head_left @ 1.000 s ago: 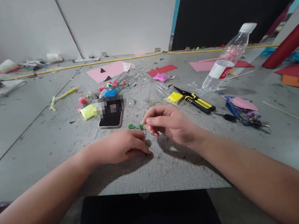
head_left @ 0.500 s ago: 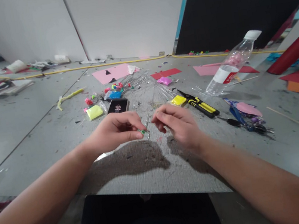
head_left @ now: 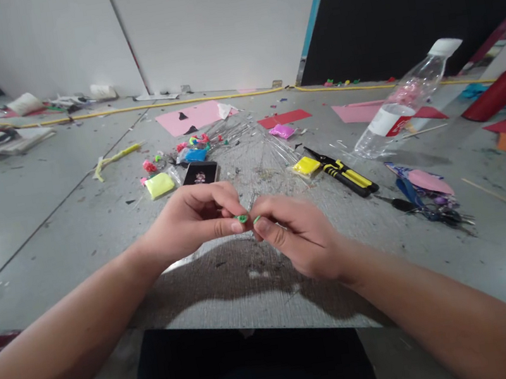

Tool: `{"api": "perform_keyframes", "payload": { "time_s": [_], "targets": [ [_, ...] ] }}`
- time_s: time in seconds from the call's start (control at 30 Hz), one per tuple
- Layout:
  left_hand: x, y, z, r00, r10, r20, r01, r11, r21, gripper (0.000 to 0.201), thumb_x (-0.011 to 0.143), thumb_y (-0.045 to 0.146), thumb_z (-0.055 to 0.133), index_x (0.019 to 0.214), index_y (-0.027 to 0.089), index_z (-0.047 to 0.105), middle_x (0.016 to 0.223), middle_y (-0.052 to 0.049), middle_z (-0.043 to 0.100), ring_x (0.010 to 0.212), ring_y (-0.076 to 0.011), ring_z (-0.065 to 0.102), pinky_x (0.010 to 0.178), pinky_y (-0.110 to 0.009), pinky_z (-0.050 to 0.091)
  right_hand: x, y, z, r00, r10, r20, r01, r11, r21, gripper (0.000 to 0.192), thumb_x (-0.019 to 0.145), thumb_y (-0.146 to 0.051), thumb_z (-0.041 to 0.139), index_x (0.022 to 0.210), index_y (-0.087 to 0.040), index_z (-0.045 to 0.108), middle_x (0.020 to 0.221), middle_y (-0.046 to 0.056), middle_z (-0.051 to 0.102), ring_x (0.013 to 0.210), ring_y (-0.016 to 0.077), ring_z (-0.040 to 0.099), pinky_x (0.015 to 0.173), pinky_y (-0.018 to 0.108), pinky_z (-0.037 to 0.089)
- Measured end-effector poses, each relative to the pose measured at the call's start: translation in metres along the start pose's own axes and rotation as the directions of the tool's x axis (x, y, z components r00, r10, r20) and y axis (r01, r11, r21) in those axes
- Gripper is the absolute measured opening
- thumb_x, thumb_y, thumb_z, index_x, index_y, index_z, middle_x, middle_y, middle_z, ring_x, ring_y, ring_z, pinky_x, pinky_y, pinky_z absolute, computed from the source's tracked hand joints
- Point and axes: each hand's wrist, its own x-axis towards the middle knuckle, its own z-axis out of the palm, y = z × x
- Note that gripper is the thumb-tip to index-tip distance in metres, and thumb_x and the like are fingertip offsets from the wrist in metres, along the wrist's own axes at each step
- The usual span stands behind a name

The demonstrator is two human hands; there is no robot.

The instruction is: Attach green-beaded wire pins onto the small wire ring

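My left hand point(head_left: 188, 222) is closed in a pinch, thumb against forefinger, on a small green clay piece point(head_left: 241, 219). Close against it, my right hand point(head_left: 305, 232) also pinches, and a second bit of green clay point(head_left: 256, 219) shows at its fingertips. Thin clear or wire-like strands point(head_left: 251, 200) rise just behind the fingers; where they lead is partly hidden. Both hands hover low over the grey table point(head_left: 234, 314) near its front edge. Behind my left hand lies a dark phone point(head_left: 201, 173).
Packets of yellow point(head_left: 307, 165), pale yellow point(head_left: 159, 185), blue point(head_left: 192, 155) and magenta clay point(head_left: 281, 131) lie beyond the hands. To the right are black-and-yellow pliers point(head_left: 350, 178), a keyring point(head_left: 444, 213) and a clear plastic bottle point(head_left: 384, 122). Pink paper point(head_left: 193, 117) lies farther back.
My right hand has come left to meet my left hand, and green now shows at its fingertips. My left hand keeps its pinch. The view has shifted slightly.
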Motion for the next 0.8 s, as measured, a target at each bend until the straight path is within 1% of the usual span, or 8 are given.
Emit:
{"api": "perform_keyframes", "payload": {
  "time_s": [0.13, 0.3, 0.47, 0.67, 0.8],
  "targets": [
    [-0.0004, -0.0002, 0.0006, 1.0, 0.002, 0.006, -0.002, 1.0, -0.007, 0.009, 0.071, 0.013, 0.083, 0.074, 0.015, 0.075, 0.069, 0.0, 0.058, 0.063, -0.009, 0.055, 0.057, -0.02, 0.05, 0.0006, 0.0004, 0.0007, 1.0, 0.006, 0.014, -0.006, 1.0, 0.021, 0.019, 0.101, -0.026, 0.048, 0.085, -0.022, 0.058, 0.075, -0.001, 0.058, 0.068, 0.0128, 0.052, 0.069, 0.03, 0.042],
    [-0.0005, -0.0007, 0.001, 1.0, 0.017, 0.025, -0.017, 1.0, -0.011, 0.011, 0.071, 0.014, 0.084, 0.073, 0.015, 0.074, 0.07, 0.0, 0.058, 0.063, -0.0093, 0.056, 0.057, -0.02, 0.051, 0.0008, -0.0003, 0.0013, 0.999, 0.03, 0.021, -0.03, 0.999, 0.019, 0.021, 0.101, -0.026, 0.048, 0.083, -0.022, 0.057, 0.074, -0.001, 0.057, 0.069, 0.0134, 0.053, 0.068, 0.03, 0.042],
    [-0.0008, -0.001, 0.0004, 0.999, 0.004, 0.032, -0.004, 1.0, -0.006, 0.012, 0.07, 0.016, 0.084, 0.073, 0.015, 0.073, 0.07, 0.0, 0.057, 0.063, -0.0095, 0.056, 0.057, -0.021, 0.051, 0.0007, 0.0005, 0.0021, 1.0, 0.011, 0.02, -0.011, 1.0, 0.02, 0.02, 0.101, -0.027, 0.049, 0.083, -0.022, 0.057, 0.074, -0.001, 0.057, 0.069, 0.0133, 0.052, 0.066, 0.029, 0.042],
    [-0.001, -0.0028, 0.0001, 0.999, -0.01, 0.044, 0.011, 1.0, -0.029, 0.011, 0.071, 0.014, 0.084, 0.073, 0.016, 0.073, 0.07, 0.0, 0.057, 0.063, -0.0094, 0.056, 0.058, -0.022, 0.053, 0.0014, 0.0002, 0.0034, 0.999, 0.042, 0.029, -0.043, 0.999, 0.018, 0.021, 0.101, -0.027, 0.049, 0.082, -0.022, 0.057, 0.073, -0.001, 0.056, 0.068, 0.0131, 0.052, 0.065, 0.029, 0.041],
    [-0.001, -0.0039, -0.0005, 0.999, -0.004, 0.043, 0.006, 0.999, -0.041, 0.011, 0.071, 0.014, 0.084, 0.074, 0.016, 0.074, 0.071, 0.0, 0.058, 0.064, -0.0096, 0.057, 0.059, -0.021, 0.053, 0.002, 0.0002, 0.0044, 1.0, 0.015, 0.026, -0.015, 1.0, 0.017, 0.021, 0.1, -0.026, 0.049, 0.081, -0.021, 0.057, 0.073, -0.001, 0.056, 0.068, 0.0126, 0.052, 0.065, 0.029, 0.041]
  ]
}}
